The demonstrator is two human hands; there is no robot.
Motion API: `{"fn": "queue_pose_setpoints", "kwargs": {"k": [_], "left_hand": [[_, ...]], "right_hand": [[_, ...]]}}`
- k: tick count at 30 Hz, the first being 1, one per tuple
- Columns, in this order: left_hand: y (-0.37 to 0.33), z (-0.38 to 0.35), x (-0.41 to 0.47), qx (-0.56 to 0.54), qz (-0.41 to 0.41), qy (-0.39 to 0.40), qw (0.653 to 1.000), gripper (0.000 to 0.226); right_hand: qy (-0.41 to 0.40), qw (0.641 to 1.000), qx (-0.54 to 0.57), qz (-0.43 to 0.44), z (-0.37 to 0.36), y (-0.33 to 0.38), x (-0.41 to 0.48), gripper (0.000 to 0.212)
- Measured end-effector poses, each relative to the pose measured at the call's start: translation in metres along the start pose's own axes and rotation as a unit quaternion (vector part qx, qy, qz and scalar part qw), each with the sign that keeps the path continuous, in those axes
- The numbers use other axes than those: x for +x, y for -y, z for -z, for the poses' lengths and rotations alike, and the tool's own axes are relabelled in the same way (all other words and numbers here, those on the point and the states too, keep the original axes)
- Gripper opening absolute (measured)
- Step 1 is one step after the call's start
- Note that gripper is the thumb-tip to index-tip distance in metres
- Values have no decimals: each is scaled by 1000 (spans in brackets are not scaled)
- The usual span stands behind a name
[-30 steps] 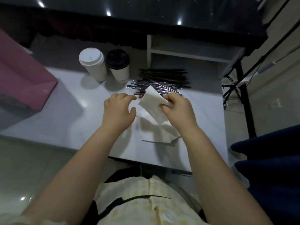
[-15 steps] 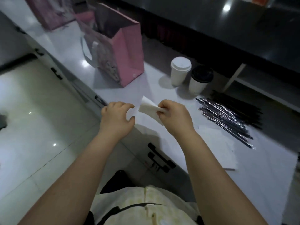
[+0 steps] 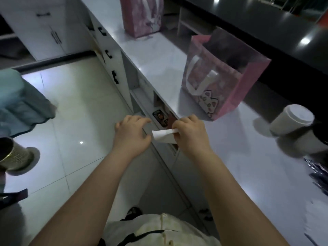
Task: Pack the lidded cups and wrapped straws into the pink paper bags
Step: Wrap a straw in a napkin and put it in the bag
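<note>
Pinching a small folded white paper [image 3: 163, 136] in the right hand [image 3: 192, 134], thumb pressed against curled fingertips at its right end, so a proper pinch there. Holding it up in the air right around the front edge of the counter [image 3: 239, 157], not resting on anything. Got the left hand [image 3: 132, 134] just beside it, palm down, fingers loosely bent with nothing in them. Honestly can't tell about thumb contact with the paper's left edge, touching or merely next to it.

Moving outward: nearest on the counter, a pink bag [image 3: 248, 89] standing upright just beyond the right hand, mouth open, white ribbon handle hanging down the front, little cartoon cat printed low on that side. Inside too dark to make out. Further back along the same counter, a second pink bag [image 3: 142, 18], also upright, top cut off by the frame.

Off to the right, well apart from both hands, a white-lidded cup [image 3: 291, 121] with a black-lidded cup [image 3: 307, 144] just beside it, that one half out of shot. Both sitting on the counter, outside the bags. Nearer along the right edge, a blurry bunch of shiny wrapped straws [image 3: 317, 173] lying flat on the counter.

Under the counter, white cupboard fronts [image 3: 113, 64] with black handles. Left of those, pale glossy tiled floor [image 3: 79, 112].
</note>
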State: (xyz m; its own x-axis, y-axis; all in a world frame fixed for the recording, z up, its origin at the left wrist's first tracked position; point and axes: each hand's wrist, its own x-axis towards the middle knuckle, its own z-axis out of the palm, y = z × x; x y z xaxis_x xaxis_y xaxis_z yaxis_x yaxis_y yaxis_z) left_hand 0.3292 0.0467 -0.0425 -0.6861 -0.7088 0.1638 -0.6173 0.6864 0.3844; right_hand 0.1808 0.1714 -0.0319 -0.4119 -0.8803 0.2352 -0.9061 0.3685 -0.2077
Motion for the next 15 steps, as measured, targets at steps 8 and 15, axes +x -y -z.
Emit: {"fn": "queue_pose_setpoints", "kwargs": {"k": [8, 15], "left_hand": [[96, 21, 78, -2, -22, 27, 999, 46], [100, 25, 155, -23, -49, 52, 997, 46]], "right_hand": [[-32, 996, 43, -72, -29, 51, 90, 10], [-73, 992, 26, -101, -8, 51, 145, 8]]}}
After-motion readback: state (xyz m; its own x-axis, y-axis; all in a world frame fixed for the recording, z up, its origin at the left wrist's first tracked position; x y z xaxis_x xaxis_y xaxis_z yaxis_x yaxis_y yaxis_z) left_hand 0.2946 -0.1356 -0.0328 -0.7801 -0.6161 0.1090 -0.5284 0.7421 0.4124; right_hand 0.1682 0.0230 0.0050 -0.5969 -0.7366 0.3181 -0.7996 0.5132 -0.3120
